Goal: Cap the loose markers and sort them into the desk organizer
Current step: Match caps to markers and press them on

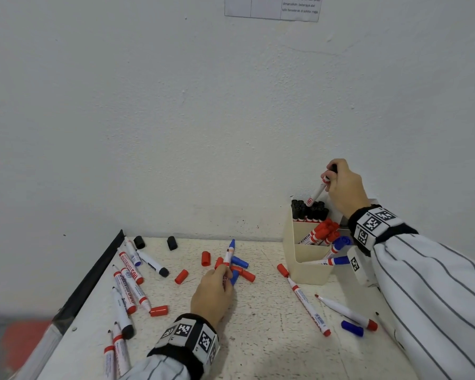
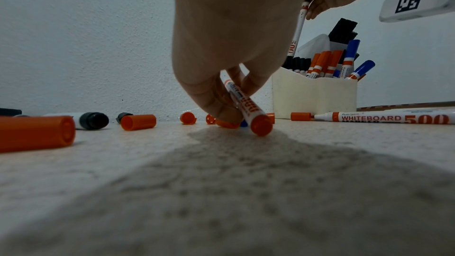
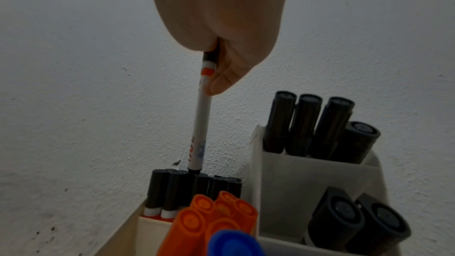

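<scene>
Right hand (image 1: 343,185), raised above the cream desk organizer (image 1: 307,267) at the table's right rear: fingers and thumb curl round the capped top of a black-capped marker (image 1: 319,189), held almost upright, its lower end just above the black markers (image 1: 309,211) standing in the rearmost compartment. Left hand (image 1: 213,290), low over the table centre, wrist near the surface: fingertips pinch a blue-capped marker (image 1: 229,255) by its barrel, cap pointing toward the wall, red butt end close to the tabletop among loose red caps (image 1: 181,276) and blue caps (image 1: 239,261). Both wrists carry bands printed with black-and-white square codes.

Legible print: "WHITEBOARD 500" in red on a marker (image 2: 384,118) lying right of the organizer's base in the left wrist view; the same wording on barrels at the table's left.

The organizer's middle section holds red markers (image 1: 322,231), the front one blue markers (image 1: 337,250). The table (image 1: 258,352) abuts the white wall; a dark strip edges its left side. Uncapped markers lie along the left edge and front right; bare tabletop lies in front of the left hand.
</scene>
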### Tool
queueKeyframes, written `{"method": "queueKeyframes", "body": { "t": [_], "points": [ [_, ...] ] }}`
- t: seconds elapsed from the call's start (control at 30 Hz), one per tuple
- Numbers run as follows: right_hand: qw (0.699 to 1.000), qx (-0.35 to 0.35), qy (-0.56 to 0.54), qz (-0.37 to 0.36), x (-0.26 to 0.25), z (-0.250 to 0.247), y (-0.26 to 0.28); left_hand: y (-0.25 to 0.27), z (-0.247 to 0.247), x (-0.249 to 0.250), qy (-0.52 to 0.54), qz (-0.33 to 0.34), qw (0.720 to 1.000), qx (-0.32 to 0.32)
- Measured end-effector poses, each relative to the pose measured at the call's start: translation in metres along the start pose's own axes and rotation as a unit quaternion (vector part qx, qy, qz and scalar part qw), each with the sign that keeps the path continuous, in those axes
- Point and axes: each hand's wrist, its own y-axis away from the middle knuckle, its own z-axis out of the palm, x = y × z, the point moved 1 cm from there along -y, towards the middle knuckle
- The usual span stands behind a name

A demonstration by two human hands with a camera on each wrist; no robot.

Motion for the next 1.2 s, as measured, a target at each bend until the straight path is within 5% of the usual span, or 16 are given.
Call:
{"method": "queueKeyframes", "body": {
  "t": [0.43, 0.67, 0.87, 1.1, 1.2],
  "points": [
    [0.996, -0.030, 0.089, 0.012, 0.007, -0.004, 0.012, 0.001, -0.002, 0.002, 0.011, -0.012, 1.000, -0.008],
    [0.996, -0.039, 0.067, 0.033, 0.011, -0.002, 0.011, 0.001, -0.003, 0.003, 0.019, -0.013, 1.000, -0.009],
    [0.999, 0.040, -0.023, 0.026, 0.005, -0.012, -0.003, 0.002, -0.004, 0.005, 0.022, -0.005, 1.000, -0.008],
    [0.999, -0.036, 0.011, -0.021, 0.002, -0.001, -0.002, 0.002, -0.005, 0.006, 0.031, -0.012, 0.999, -0.010],
    [0.999, -0.012, 0.000, -0.032, 0.002, -0.001, -0.001, 0.003, -0.005, 0.007, 0.031, -0.011, 0.999, -0.008]
  ]
}}
